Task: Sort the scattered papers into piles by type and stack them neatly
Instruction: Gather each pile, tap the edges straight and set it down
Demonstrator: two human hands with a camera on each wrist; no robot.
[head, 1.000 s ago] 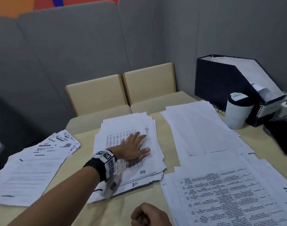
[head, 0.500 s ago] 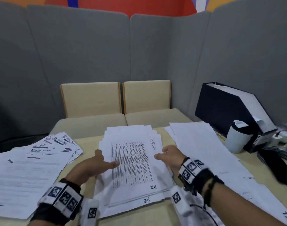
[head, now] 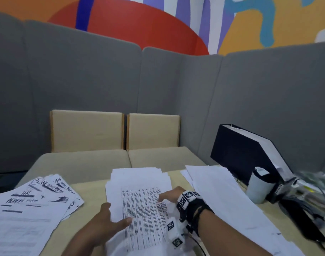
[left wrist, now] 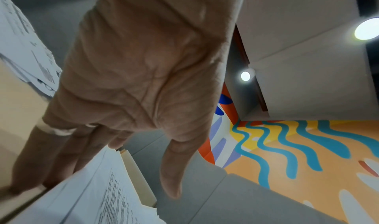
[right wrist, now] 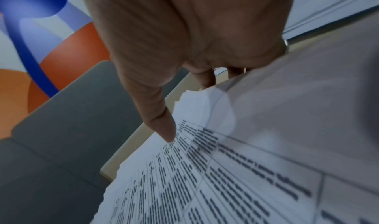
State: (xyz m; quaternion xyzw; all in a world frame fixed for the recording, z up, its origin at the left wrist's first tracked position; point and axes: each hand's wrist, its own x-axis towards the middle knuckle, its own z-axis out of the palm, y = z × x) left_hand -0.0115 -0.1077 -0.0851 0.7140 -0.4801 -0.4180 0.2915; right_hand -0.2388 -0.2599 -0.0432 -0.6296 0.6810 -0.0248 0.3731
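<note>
Both hands are on the middle pile of printed sheets [head: 139,196], one per side. The left hand [head: 106,221] has its grip around the left edge, thumb on top, fingers underneath. The right hand [head: 170,195] holds the right edge the same way, thumb pressing the print. Left of that grip sits a handwritten stack [head: 28,206]; right of it a blank stack [head: 222,193], all on the tabletop [head: 89,189]. Past that, a white cup [head: 259,187].
</note>
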